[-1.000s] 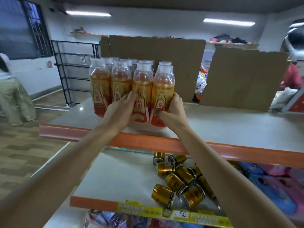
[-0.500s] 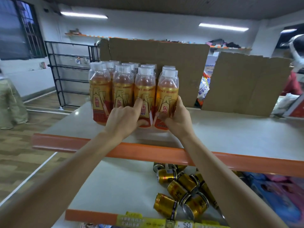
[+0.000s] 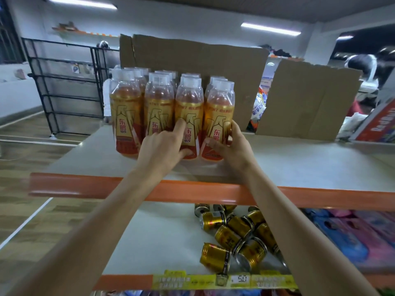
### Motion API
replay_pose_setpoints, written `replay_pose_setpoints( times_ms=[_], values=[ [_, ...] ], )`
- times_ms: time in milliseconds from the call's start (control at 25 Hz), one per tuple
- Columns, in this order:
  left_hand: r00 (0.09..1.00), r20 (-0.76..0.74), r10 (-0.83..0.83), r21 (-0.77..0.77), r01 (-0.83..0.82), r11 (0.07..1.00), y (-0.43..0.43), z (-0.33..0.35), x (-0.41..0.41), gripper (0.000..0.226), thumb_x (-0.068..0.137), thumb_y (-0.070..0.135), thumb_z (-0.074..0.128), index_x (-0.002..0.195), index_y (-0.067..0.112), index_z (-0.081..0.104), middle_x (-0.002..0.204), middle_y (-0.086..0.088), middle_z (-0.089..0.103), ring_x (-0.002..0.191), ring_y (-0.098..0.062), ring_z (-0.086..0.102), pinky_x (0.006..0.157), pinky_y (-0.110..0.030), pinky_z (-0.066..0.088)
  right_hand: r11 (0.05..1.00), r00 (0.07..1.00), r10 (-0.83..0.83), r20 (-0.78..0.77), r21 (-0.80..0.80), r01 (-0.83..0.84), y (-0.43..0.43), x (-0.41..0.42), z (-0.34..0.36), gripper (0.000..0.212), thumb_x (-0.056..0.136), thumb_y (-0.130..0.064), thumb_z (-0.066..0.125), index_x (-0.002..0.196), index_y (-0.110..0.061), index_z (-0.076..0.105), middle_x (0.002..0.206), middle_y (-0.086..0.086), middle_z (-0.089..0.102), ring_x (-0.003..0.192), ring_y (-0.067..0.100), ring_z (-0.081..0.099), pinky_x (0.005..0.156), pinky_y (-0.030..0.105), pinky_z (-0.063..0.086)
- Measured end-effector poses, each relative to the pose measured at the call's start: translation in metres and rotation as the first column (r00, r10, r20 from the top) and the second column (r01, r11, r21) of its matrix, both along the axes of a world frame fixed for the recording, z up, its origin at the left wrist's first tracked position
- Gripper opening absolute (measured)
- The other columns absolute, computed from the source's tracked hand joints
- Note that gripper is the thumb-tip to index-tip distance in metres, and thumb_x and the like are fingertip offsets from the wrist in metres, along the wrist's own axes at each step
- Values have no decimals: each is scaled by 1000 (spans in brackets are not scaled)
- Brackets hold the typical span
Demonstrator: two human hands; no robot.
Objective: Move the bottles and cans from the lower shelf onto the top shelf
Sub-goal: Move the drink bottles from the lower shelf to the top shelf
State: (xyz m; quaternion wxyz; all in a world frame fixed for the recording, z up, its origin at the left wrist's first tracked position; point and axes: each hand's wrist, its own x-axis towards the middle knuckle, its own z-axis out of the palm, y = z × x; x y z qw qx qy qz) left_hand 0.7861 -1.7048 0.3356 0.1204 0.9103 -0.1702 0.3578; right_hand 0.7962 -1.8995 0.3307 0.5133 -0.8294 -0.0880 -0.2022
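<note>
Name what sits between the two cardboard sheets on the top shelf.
Head view: a colourful printed bag shows in the gap between left sheet and right sheet.

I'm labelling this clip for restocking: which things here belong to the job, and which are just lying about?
Job in hand:
bottles, gripped by the left hand and right hand on the top shelf; cans lying on the lower shelf.

Lying about:
cardboard sheets, black wire rack, snack bag, pink and blue packs.
</note>
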Motion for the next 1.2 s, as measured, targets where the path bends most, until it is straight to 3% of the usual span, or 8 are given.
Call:
replay_pose_setpoints(
  times_ms=[280, 400, 480, 600, 760, 880, 1080, 1200],
  values=[
    [999, 22, -47, -17, 47, 999, 4, -4, 6, 60, 82, 45, 73, 124, 15, 42, 83, -6, 72, 75, -31, 72, 63, -38, 53, 986, 983, -167, -76, -37, 165, 2, -1, 0, 81, 73, -44, 83, 135, -10, 42, 121, -1, 63, 112, 16, 62, 93, 36, 55],
    [992, 111, -59, -24, 62, 998, 6, -5, 4, 49, 83, 48, 71, 111, 15, 48, 65, -2, 67, 56, -27, 67, 51, -31, 51, 946, 957, -290, 10, -151, 288, -1, -12, 1, 92, 70, -53, 83, 138, -7, 41, 131, 5, 58, 120, 20, 55, 95, 34, 51],
    [980, 185, -70, -20, 75, 997, 9, -5, 3, 41, 86, 50, 67, 100, 14, 52, 55, 2, 61, 43, -19, 59, 42, -25, 44, 928, 942, -324, 92, -164, 335, -2, -29, 1, 80, 76, -50, 78, 135, -7, 44, 128, 6, 56, 116, 20, 53, 93, 30, 48],
    [964, 220, -148, -53, 163, 985, 8, -1, -5, 37, 92, 51, 56, 95, 14, 55, 60, 6, 65, 44, -14, 59, 39, -22, 42, 934, 928, -327, 178, -85, 346, -8, -67, -7, 57, 86, -39, 72, 127, -6, 50, 118, 7, 59, 108, 17, 55, 92, 31, 48],
    [928, 238, -288, -204, 338, 919, -12, -2, -47, 20, 96, 30, 60, 100, 11, 55, 84, 0, 72, 77, -18, 67, 59, -26, 43, 948, 911, -246, 331, -115, 297, -20, -119, -23, 37, 89, -25, 69, 118, -6, 56, 112, 3, 60, 100, 11, 53, 85, 19, 46],
    [912, 268, -309, -84, 342, 936, -43, -23, -92, 13, 91, 23, 60, 93, 10, 58, 80, -3, 68, 75, -22, 62, 69, -31, 41, 934, 920, -176, 351, -235, 268, -27, -150, -33, 25, 89, -22, 67, 107, -7, 59, 100, 2, 61, 85, 11, 54, 70, 15, 45],
    [930, 83, -359, 147, 345, 927, -69, -84, -147, 18, 89, 28, 54, 81, 13, 59, 68, -2, 62, 63, -22, 56, 57, -34, 42, 869, 982, -170, 77, -459, 186, -46, -196, -79, 23, 93, -28, 60, 104, -9, 62, 88, -1, 62, 75, 16, 57, 63, 30, 50],
    [953, -294, -78, 335, 179, 925, -69, -116, -166, 20, 94, 28, 48, 100, 13, 60, 90, -8, 68, 82, -28, 62, 65, -34, 42, 797, 960, -223, -169, -599, 80, -67, -219, -107, 24, 94, -22, 52, 108, -3, 59, 91, 8, 66, 80, 26, 62, 69, 38, 55]
  ],
)
